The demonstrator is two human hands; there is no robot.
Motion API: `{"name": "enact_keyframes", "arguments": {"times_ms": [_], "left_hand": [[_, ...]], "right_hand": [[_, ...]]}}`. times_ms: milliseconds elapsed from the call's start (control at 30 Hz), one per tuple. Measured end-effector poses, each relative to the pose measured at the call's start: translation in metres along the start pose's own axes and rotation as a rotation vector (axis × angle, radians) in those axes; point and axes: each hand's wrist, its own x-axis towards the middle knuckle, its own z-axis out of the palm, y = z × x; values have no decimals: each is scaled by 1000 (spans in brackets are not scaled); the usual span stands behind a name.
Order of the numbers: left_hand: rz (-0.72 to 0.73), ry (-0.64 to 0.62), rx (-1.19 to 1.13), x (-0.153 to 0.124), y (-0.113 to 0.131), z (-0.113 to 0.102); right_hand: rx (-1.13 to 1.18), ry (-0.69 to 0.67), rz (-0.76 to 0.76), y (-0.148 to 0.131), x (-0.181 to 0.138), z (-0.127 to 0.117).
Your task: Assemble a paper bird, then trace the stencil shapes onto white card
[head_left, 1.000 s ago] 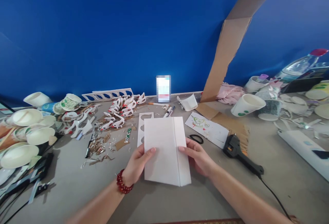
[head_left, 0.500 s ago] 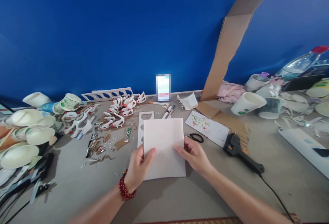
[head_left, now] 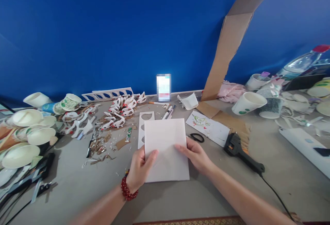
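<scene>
A plain white sheet (head_left: 166, 135), fairly square and stiff-looking, is held up over the grey table between both hands. My left hand (head_left: 141, 166) grips its left edge, thumb on the front face and fingers behind. On the opposite edge my right hand (head_left: 197, 154) pinches it the same way. The fingers behind the sheet are mostly hidden. Just beyond the left edge lies a white piece with cut-out holes (head_left: 141, 128), partly covered by the sheet. Black-handled scissors (head_left: 197, 137) rest close to my right hand, their blades partly hidden.
A black glue gun (head_left: 243, 154) with a cord lies at right, by a paper with a bird drawing (head_left: 206, 127). Small white bird-like cutouts (head_left: 120, 111) and scraps (head_left: 100, 146) cover the left middle. Paper cups (head_left: 249, 103) stand at both sides. A lit phone (head_left: 164, 88) leans behind.
The sheet has shifted slightly to the right and toward me, its lower right corner swinging outward. Both hands moved a little right with it and kept their grip.
</scene>
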Motion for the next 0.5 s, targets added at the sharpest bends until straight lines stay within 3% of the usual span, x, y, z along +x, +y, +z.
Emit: {"name": "enact_keyframes", "arguments": {"times_ms": [400,500], "left_hand": [[111,54,222,-6,-2,5],[104,44,180,-5,2,3]], "right_hand": [[-366,219,-121,4,3,1],[-303,189,-92,3,2,0]]}}
